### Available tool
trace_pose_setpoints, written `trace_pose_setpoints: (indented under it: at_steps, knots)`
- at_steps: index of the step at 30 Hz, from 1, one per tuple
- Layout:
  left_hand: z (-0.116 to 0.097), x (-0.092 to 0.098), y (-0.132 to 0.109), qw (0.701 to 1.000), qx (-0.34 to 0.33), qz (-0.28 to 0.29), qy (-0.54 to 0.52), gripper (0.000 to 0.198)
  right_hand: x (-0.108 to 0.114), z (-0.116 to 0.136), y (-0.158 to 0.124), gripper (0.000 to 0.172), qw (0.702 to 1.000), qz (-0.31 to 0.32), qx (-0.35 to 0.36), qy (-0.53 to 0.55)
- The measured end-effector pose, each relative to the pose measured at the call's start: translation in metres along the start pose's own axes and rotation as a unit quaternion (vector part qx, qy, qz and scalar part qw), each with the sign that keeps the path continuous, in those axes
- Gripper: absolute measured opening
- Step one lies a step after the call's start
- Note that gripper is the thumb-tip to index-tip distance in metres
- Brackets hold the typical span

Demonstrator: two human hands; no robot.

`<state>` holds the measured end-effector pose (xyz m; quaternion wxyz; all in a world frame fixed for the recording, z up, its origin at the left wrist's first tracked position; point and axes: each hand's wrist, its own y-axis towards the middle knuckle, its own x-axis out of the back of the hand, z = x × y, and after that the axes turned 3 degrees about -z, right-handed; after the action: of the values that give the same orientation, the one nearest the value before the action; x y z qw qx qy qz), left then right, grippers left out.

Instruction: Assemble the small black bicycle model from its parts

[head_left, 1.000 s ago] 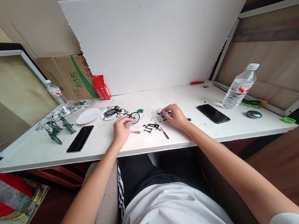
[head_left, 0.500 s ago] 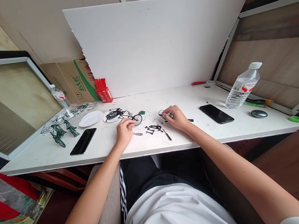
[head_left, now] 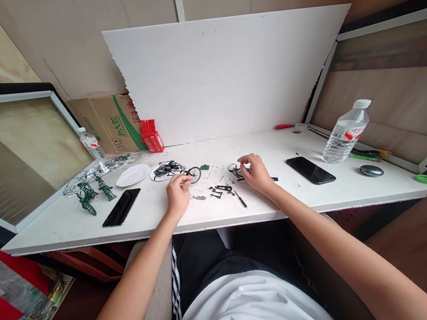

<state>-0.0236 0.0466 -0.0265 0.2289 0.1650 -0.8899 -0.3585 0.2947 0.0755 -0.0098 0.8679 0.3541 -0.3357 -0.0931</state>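
Note:
My left hand (head_left: 179,192) is closed, thumb and fingertips pinching a small black model bicycle (head_left: 195,174). Its spoked wheel shows just beyond the fingertips, and part of the frame is hidden behind the hand. My right hand (head_left: 255,172) is over the table with thumb and forefinger apart. Beneath and beside its fingertips lies a loose black wheel-like part (head_left: 233,168), partly covered. Between the hands are several small black parts (head_left: 224,188) and a thin black screwdriver-like tool (head_left: 241,199). A small green piece (head_left: 205,167) rests farther back.
Two phones (head_left: 121,207) (head_left: 311,170) flank the work area. A white plate (head_left: 132,175), a parts-filled plate (head_left: 154,175) and green model bicycles (head_left: 86,194) are left. Water bottles (head_left: 92,143) (head_left: 346,133) stand at both sides. A white board (head_left: 234,78) backs the table.
My right hand has lifted slightly and its fingers have spread away from the loose wheel-like part. My left hand keeps hold of the model bicycle. The camera view has tilted up a little.

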Motion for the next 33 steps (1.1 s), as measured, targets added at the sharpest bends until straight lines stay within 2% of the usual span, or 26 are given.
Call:
trace_pose_setpoints:
  at_steps: [4,7,10,12,16,20,25,33]
  knots:
    - [-0.002,0.001,0.001,1.000,0.008,-0.028,0.001,0.019,-0.002,-0.008,0.001,0.025,0.998,-0.050,-0.041,0.002]
    - [-0.001,0.001,0.000,1.000,0.003,-0.021,0.005,0.020,-0.002,-0.017,0.001,0.040,0.992,-0.082,-0.094,0.023]
    - [0.000,0.001,0.000,1.000,-0.004,-0.011,0.008,0.021,-0.001,-0.024,0.001,0.058,0.984,-0.089,-0.145,0.049]
    - [0.001,0.001,0.000,1.000,-0.005,-0.008,0.009,0.022,-0.001,-0.026,0.000,0.061,0.982,-0.080,-0.162,0.059]
    - [0.002,0.001,-0.001,1.000,-0.005,-0.005,0.009,0.022,0.001,-0.022,-0.001,0.055,0.986,-0.051,-0.153,0.052]
    - [0.001,0.001,-0.001,1.000,-0.006,0.000,0.005,0.021,0.003,-0.012,-0.001,0.040,0.990,0.007,-0.138,0.036]
    - [0.001,0.000,-0.001,1.000,-0.007,0.008,-0.001,0.021,0.003,-0.006,0.001,0.023,0.984,0.060,-0.168,0.000]
    - [0.003,-0.001,-0.001,1.000,-0.016,0.016,-0.002,0.021,0.003,-0.008,0.004,0.023,0.978,0.053,-0.192,-0.069]
